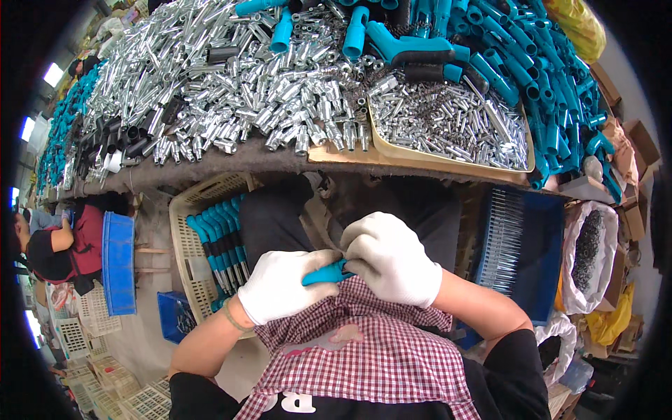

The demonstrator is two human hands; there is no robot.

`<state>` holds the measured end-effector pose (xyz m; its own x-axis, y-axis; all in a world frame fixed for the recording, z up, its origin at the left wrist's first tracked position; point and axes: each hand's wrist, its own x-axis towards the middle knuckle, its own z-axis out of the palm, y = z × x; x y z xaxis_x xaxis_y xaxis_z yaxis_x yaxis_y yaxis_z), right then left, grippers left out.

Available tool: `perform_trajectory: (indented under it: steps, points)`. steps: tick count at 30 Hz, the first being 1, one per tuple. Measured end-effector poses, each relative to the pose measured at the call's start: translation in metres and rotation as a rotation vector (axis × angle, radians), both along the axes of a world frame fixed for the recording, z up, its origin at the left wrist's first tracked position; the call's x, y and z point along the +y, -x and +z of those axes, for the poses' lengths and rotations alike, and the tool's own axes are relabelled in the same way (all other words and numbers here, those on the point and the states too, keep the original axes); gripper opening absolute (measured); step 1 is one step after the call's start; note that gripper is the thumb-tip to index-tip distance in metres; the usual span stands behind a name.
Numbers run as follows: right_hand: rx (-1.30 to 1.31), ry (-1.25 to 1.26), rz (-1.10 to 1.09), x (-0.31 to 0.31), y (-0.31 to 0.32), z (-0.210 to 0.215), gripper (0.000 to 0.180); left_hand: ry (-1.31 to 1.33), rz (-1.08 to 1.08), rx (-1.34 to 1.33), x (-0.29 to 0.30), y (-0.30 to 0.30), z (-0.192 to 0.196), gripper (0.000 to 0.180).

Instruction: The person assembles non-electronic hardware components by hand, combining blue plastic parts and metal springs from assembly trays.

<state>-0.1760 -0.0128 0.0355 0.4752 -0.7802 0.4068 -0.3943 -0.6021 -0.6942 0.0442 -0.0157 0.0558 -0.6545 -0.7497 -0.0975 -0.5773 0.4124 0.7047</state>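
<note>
Both my hands wear white gloves and meet over my lap, above a red checked apron (364, 350). My left hand (283, 283) is closed around a teal plastic handle (327, 274) that pokes out toward the right. My right hand (390, 257) grips the handle's right end, fingers curled tight; what is between those fingers is hidden. Beyond my hands, the workbench (231, 162) carries a heap of small shiny metal fittings (238, 84) and teal handles (413, 45).
A flat tray of metal pins (448, 126) sits on the bench at right. A cream basket (187, 245) holding finished teal-and-black handles stands at lower left. A blue bin (539, 266) of metal rods and a white sack (591, 255) stand at right. Another person (49, 245) sits far left.
</note>
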Motion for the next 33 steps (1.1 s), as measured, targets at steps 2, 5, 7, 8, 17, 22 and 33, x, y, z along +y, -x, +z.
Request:
perform_trajectory:
  steps: [2, 5, 7, 8, 17, 22, 33]
  points:
    - [0.271, 0.367, 0.014, 0.004, -0.006, 0.008, 0.011, 0.094, -0.009, -0.053, 0.0, 0.001, -0.004, 0.043]
    - [0.507, 0.432, -0.031, 0.015, -0.016, 0.023, 0.012, 0.133, 0.003, -0.03, 0.0, 0.003, -0.007, 0.042]
    - [0.558, 0.36, -0.026, 0.019, -0.016, 0.027, 0.015, 0.139, -0.01, -0.022, 0.0, 0.004, -0.006, 0.042]
    - [0.605, 0.286, -0.017, 0.019, -0.016, 0.028, 0.02, 0.142, -0.019, -0.017, 0.0, 0.005, -0.005, 0.042]
    - [0.264, -0.808, 0.293, -0.026, 0.015, 0.006, 0.034, 0.208, -0.114, -0.091, 0.01, 0.007, 0.005, 0.039]
    - [0.199, -0.666, 0.119, -0.015, 0.011, 0.023, 0.03, 0.17, -0.174, -0.065, -0.001, 0.002, 0.005, 0.041]
    - [0.569, 0.434, -0.361, -0.126, 0.064, 0.046, 0.014, 0.215, 0.175, 0.257, 0.01, 0.018, -0.012, 0.045]
